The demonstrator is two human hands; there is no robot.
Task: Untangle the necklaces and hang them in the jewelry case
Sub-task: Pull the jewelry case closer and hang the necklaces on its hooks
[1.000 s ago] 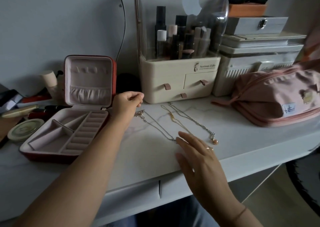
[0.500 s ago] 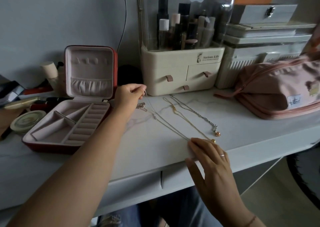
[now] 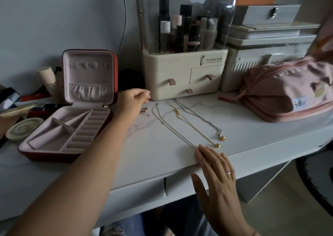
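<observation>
Three necklaces lie side by side on the white marble table (image 3: 155, 156): a silver chain (image 3: 171, 127) on the left, a gold chain (image 3: 195, 128) with a gold bead in the middle, and a silver chain (image 3: 200, 117) with a rose-gold ball on the right. A small rose pendant (image 3: 144, 111) lies by my left wrist. My left hand (image 3: 134, 100) hovers with curled, pinched fingers just above the left chain's far end, apart from it. My right hand (image 3: 214, 171) lies flat at the table's front edge, its index fingertip on that chain's near end. The red jewelry case (image 3: 63, 151) stands open at the left, its pink lid upright.
A cream cosmetics organiser (image 3: 185, 73) with drawers stands right behind the necklaces. White storage boxes (image 3: 266, 43) and a pink pouch (image 3: 281, 93) fill the right. Tubes, a round tin (image 3: 23, 127) and other clutter lie left of the case.
My left hand has let go of the left silver chain's far end, which now lies flat on the table. My right hand has slid that chain's near end toward the front edge.
</observation>
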